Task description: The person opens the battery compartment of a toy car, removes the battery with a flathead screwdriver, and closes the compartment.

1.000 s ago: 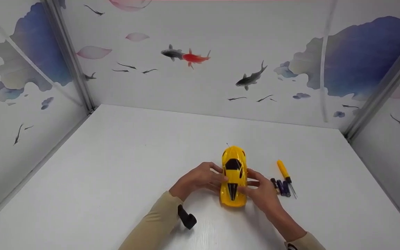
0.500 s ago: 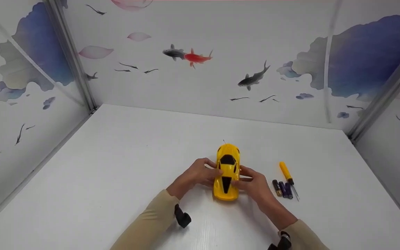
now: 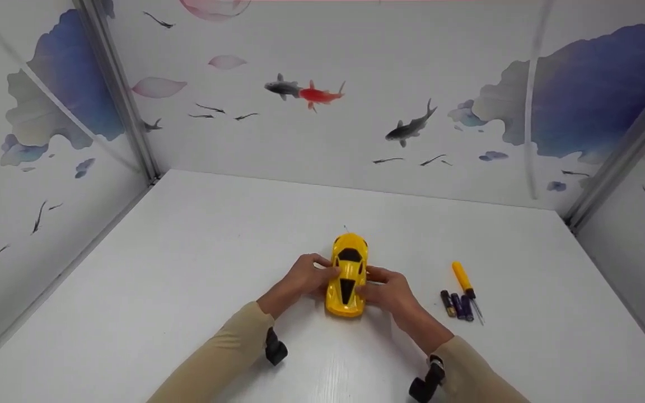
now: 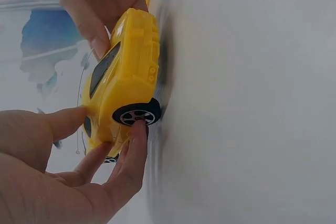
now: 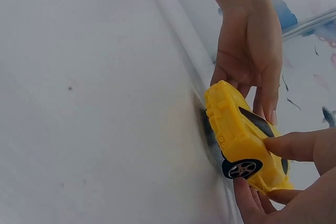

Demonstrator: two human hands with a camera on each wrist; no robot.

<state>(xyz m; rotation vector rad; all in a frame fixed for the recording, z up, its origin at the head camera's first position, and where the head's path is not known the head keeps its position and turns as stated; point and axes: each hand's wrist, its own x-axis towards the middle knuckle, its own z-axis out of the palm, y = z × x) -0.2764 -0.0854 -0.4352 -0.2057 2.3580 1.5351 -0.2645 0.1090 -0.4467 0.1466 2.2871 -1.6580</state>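
A yellow toy car (image 3: pixel 350 270) with black windows is held between both hands, low over the white table. My left hand (image 3: pixel 304 278) grips its left side, with the thumb on the upper body. On the opposite side my right hand (image 3: pixel 392 290) grips it, thumb near the dark rear panel. In the left wrist view, fingertips press at the black rear wheel (image 4: pixel 137 114) and along the lower body. From the right wrist, another wheel (image 5: pixel 242 169) shows just above a fingertip. A thin wire antenna (image 4: pixel 83 85) sticks up from the car. Its underside is hidden.
To the right lie three batteries (image 3: pixel 457 305) side by side. Against them rests a screwdriver (image 3: pixel 461 278) with a yellow handle, its thin shaft pointing toward the person. White walls (image 3: pixel 322 140) printed with fish enclose the table's back and sides.
Both hands have carried the car to the left and slightly away from the person, keeping their grip. The batteries and screwdriver stay where they were.
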